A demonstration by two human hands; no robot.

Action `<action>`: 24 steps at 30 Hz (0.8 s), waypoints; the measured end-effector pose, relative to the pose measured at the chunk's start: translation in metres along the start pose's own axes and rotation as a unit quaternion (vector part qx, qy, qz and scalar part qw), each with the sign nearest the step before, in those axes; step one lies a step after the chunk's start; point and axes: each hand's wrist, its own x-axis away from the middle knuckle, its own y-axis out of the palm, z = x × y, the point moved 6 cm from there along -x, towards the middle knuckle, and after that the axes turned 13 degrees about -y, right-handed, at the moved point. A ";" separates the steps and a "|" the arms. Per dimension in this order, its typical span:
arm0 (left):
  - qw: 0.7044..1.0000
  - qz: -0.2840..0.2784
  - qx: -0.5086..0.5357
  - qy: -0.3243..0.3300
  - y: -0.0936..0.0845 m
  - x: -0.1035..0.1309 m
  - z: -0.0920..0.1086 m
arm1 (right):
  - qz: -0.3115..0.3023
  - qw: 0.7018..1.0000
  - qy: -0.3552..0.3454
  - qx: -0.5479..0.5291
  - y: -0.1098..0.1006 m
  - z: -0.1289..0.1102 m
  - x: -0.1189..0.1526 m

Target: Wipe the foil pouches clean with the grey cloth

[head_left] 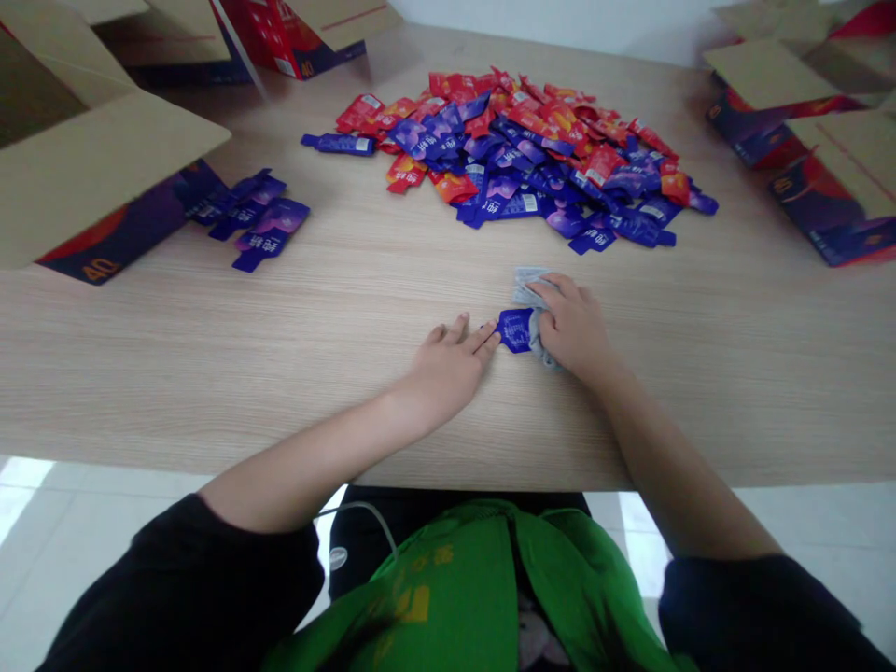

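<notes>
Currently blue sachet (516, 330) between left hand (452, 364) and right hand (578, 325).

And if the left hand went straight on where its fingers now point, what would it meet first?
Probably the blue packet, whose near end the left hand seems to touch; the grey cloth comes next.
</notes>
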 end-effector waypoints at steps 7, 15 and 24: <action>1.000 0.004 -0.001 0.001 -0.002 0.000 0.000 | 0.025 0.999 -0.012 -0.029 -0.005 0.017 0.022; 0.995 0.102 0.010 0.005 -0.002 -0.004 -0.001 | 0.020 0.999 -0.007 -0.025 -0.005 0.013 0.027; 0.996 0.091 0.017 -0.009 0.002 -0.005 0.002 | 0.104 0.990 0.036 -0.088 -0.036 0.003 0.009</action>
